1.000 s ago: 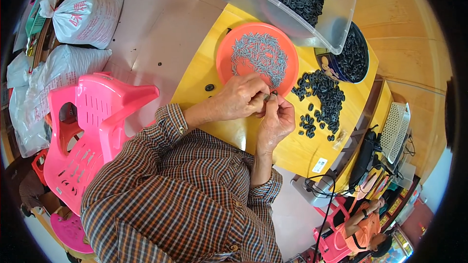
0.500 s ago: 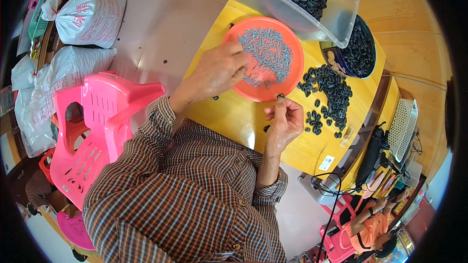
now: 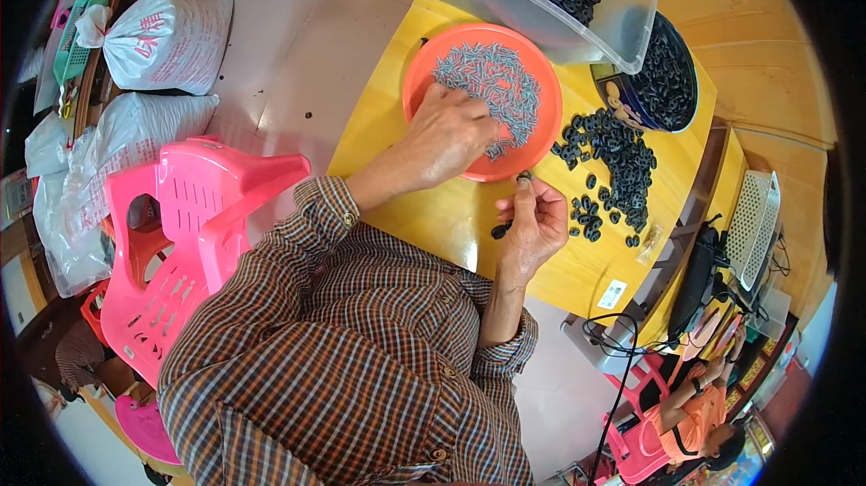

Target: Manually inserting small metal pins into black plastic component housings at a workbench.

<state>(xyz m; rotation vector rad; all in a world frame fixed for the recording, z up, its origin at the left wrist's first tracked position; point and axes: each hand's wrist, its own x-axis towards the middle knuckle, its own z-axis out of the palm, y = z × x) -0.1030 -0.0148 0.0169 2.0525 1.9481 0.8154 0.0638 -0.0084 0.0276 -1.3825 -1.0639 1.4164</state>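
My left hand [image 3: 448, 136] reaches over the round orange basin [image 3: 417, 80], its fingers curled down at the small grey screw-like pins [image 3: 505, 80] spread inside. Its fingertips are hidden, so what they pinch cannot be seen. Just off the basin's near rim, my right hand [image 3: 536, 220] pinches a small black oval piece [image 3: 524, 177] between thumb and forefinger. Another dark piece [image 3: 501, 231] lies by the right wrist. To the right of that hand, a loose pile of black oval pieces [image 3: 622, 166] covers part of the yellow table [image 3: 559, 283].
A clear plastic bin [image 3: 622, 35] of black pieces stands at the table's far edge, beside a dark round tub [image 3: 622, 112] of the same. A pink chair [image 3: 194, 206] and white sacks [image 3: 167, 44] are to my left. Another person [image 3: 699, 418] sits at lower right.
My left hand has moved right and a little down, further over the basin among the pins. The right hand keeps its pinch on the black piece, nearly in place.
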